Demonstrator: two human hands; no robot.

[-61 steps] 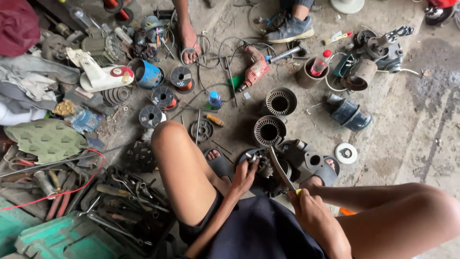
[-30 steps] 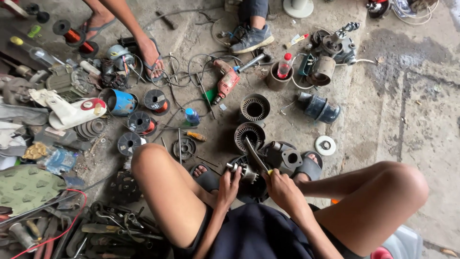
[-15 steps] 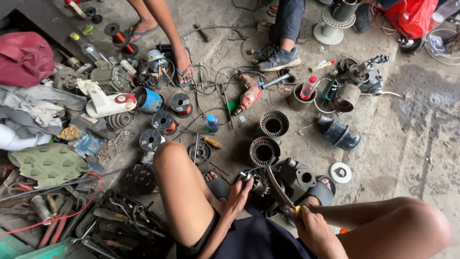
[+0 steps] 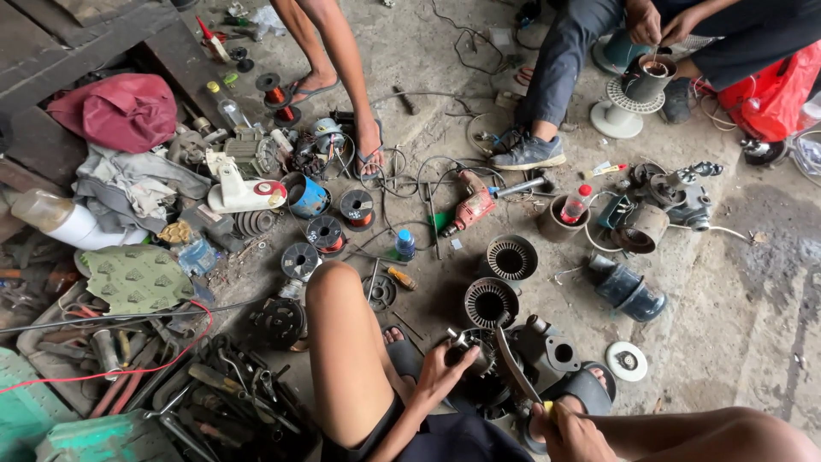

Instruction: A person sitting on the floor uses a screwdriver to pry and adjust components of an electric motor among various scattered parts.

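Observation:
I squat on a concrete floor with my knees spread. My left hand (image 4: 442,374) grips the dark round motor part (image 4: 479,359) lying between my feet. My right hand (image 4: 571,430) holds the yellow-tipped handle of a long flat blade tool (image 4: 516,368), whose tip rests on the motor part. A grey motor housing (image 4: 550,346) lies just right of it. Two ribbed motor stators (image 4: 491,303) (image 4: 511,257) stand on the floor beyond.
A red power drill (image 4: 472,208), copper wire spools (image 4: 357,207), a blue bottle (image 4: 405,245) and loose cables litter the floor ahead. Hand tools (image 4: 214,389) pile at my left. One person's sandalled feet (image 4: 369,154) stand ahead; another person (image 4: 599,51) sits at upper right holding a part.
The view has tilted upward, showing more of the two people ahead. My hands stay on the motor part and the blade tool with little movement.

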